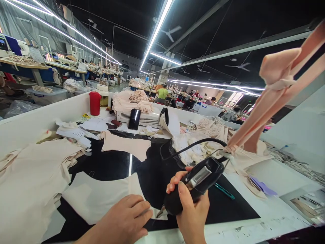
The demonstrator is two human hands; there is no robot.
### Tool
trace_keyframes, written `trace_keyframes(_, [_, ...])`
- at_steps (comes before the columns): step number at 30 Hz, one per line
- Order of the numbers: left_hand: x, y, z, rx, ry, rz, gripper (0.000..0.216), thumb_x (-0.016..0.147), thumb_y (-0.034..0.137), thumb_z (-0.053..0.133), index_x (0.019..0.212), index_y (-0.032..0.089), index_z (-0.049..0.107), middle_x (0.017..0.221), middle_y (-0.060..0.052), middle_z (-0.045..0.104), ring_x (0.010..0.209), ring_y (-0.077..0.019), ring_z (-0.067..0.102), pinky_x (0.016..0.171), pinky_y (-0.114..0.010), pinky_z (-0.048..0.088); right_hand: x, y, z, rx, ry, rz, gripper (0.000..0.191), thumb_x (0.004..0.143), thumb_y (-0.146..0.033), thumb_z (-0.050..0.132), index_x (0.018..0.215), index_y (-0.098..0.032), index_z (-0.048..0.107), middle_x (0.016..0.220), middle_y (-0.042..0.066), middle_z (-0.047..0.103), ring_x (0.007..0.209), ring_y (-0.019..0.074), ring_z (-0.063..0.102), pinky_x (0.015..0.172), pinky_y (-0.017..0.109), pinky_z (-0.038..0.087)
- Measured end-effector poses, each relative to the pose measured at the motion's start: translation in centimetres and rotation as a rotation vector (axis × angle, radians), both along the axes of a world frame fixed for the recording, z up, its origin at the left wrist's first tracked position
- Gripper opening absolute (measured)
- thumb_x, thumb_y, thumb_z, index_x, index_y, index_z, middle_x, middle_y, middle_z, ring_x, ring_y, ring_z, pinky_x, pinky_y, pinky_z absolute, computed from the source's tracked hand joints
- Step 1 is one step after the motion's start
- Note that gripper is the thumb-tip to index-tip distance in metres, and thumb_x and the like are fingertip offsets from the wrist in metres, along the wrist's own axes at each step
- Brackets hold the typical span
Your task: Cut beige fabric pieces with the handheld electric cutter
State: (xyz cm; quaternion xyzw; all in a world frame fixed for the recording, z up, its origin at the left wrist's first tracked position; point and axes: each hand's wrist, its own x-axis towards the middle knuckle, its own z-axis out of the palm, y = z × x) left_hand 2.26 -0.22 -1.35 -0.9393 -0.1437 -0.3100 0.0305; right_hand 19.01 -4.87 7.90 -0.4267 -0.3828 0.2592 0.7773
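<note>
The right hand (190, 210) is closed around a black handheld electric cutting tool (194, 184) with a silver plate, and the tool's metal tip points down to the near edge of a pale beige cut fabric piece (99, 196). This piece lies flat on the black work mat (152, 169), at the near middle of the table. The left hand (124, 220) rests flat and open on the same fabric, just left of the tip, and it holds nothing. A black cable (193, 144) goes from the tool to the far right. A red cylindrical container (94, 103) stands far left, and a teal pen (224, 191) lies right of the tool.
</note>
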Motion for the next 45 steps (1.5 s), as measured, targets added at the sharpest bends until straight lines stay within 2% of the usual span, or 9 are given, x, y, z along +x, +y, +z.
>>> trace_keyframes(11, [-0.1,-0.1,0.3,-0.001,0.032,0.015,0.035,0.092,0.03,0.084,0.119,0.018,0.063,0.116,-0.001,0.072,0.107,-0.0217,0.065,0.098,-0.032,0.051,2.8,-0.1,-0.3,0.033,-0.064,-0.02,0.036,0.092,-0.037,0.082,0.117,-0.029,0.058,0.082,-0.004,0.065,0.064,0.0135,0.063,0.063,0.029,0.057])
trace_keyframes(18, [-0.5,-0.3,1.2,-0.032,0.078,0.013,0.042,0.089,0.027,0.087,0.124,0.018,0.063,0.122,-0.001,0.073,0.11,-0.0232,0.065,0.098,-0.034,0.052,2.8,-0.4,-0.7,0.03,-0.103,-0.024,0.033,0.094,-0.038,0.08,0.118,-0.03,0.058,0.084,-0.004,0.065,0.064,0.0139,0.064,0.064,0.031,0.058])
trace_keyframes(23, [-0.6,-0.3,2.0,-0.007,0.118,0.001,0.033,0.096,0.024,0.079,0.124,0.016,0.064,0.121,-0.003,0.074,0.11,-0.0235,0.066,0.098,-0.034,0.054,2.9,-0.3,-0.6,0.03,-0.104,-0.032,0.033,0.094,-0.038,0.08,0.118,-0.03,0.058,0.084,-0.004,0.064,0.065,0.014,0.064,0.065,0.031,0.058])
trace_keyframes(30, [-0.6,-0.4,2.5,-0.029,0.15,-0.004,0.032,0.098,0.025,0.077,0.126,0.017,0.064,0.122,-0.003,0.075,0.111,-0.0243,0.069,0.099,-0.035,0.058,2.7,-0.3,-0.8,0.019,-0.103,-0.038,0.034,0.093,-0.038,0.079,0.117,-0.029,0.057,0.084,-0.003,0.064,0.062,0.0145,0.064,0.062,0.032,0.057])
trace_keyframes(34, [-1.0,-0.2,3.0,-0.06,0.162,-0.005,0.043,0.096,0.028,0.079,0.134,0.018,0.061,0.127,-0.004,0.074,0.112,-0.0245,0.071,0.098,-0.035,0.062,2.8,0.2,-0.5,0.011,-0.097,-0.055,0.034,0.091,-0.037,0.081,0.115,-0.029,0.057,0.084,-0.004,0.065,0.061,0.0133,0.063,0.061,0.03,0.056])
trace_keyframes(37, [-1.8,0.3,3.2,-0.071,0.121,0.037,0.039,0.102,0.025,0.069,0.139,0.02,0.057,0.135,-0.005,0.072,0.119,-0.0237,0.071,0.102,-0.035,0.062,3.4,0.9,-0.5,0.013,-0.094,-0.076,0.038,0.089,-0.036,0.083,0.116,-0.028,0.057,0.085,-0.004,0.067,0.061,0.0133,0.063,0.061,0.03,0.056])
trace_keyframes(41, [-3.2,1.5,3.2,-0.084,0.068,0.077,0.025,0.106,0.018,0.055,0.128,0.025,0.064,0.133,-0.002,0.072,0.118,-0.0217,0.072,0.102,-0.032,0.061,4.6,2.4,-0.5,0.015,-0.116,-0.115,0.034,0.087,-0.036,0.083,0.11,-0.025,0.06,0.086,-0.003,0.068,0.061,0.0129,0.063,0.06,0.029,0.056])
trace_keyframes(45, [-4.2,1.9,3.6,-0.182,0.121,0.067,0.031,0.1,0.008,0.05,0.117,0.027,0.068,0.12,0.0,0.076,0.104,-0.0189,0.075,0.093,-0.026,0.063,5.4,3.8,-0.4,0.021,-0.119,-0.145,0.029,0.086,-0.035,0.083,0.103,-0.024,0.061,0.083,-0.004,0.068,0.06,0.0124,0.063,0.061,0.028,0.056])
